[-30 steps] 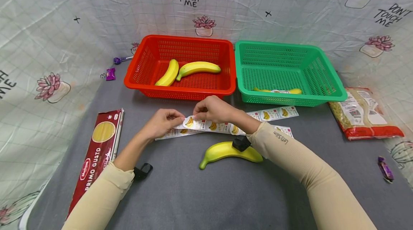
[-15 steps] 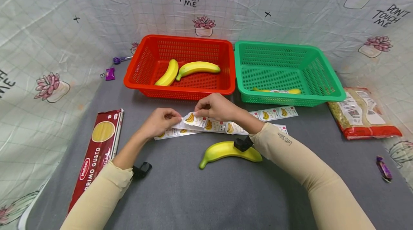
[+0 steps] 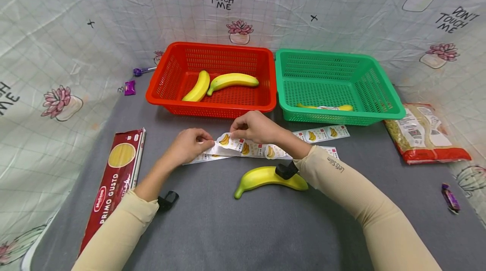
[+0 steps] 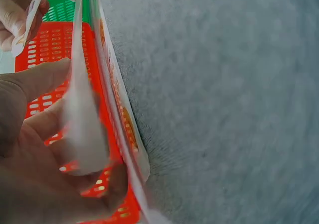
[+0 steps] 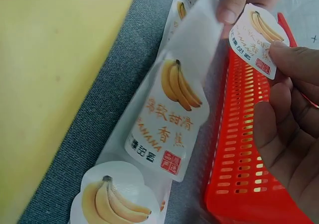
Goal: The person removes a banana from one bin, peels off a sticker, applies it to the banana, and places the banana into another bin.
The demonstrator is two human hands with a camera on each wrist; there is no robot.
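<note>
Sticker strip point(image 3: 262, 149): on the grey mat before the red basket point(image 3: 212, 104). My left hand point(image 3: 187, 144) pinches the backing end; my right hand point(image 3: 254, 126) pinches one banana sticker point(image 5: 258, 32), now peeled further than a second ago, nearly free. Loose banana point(image 3: 267, 177) lies near.

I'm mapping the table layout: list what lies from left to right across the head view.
Pasta box → left hand → red basket → right hand → green basket → red-edged bag → purple candy.
</note>
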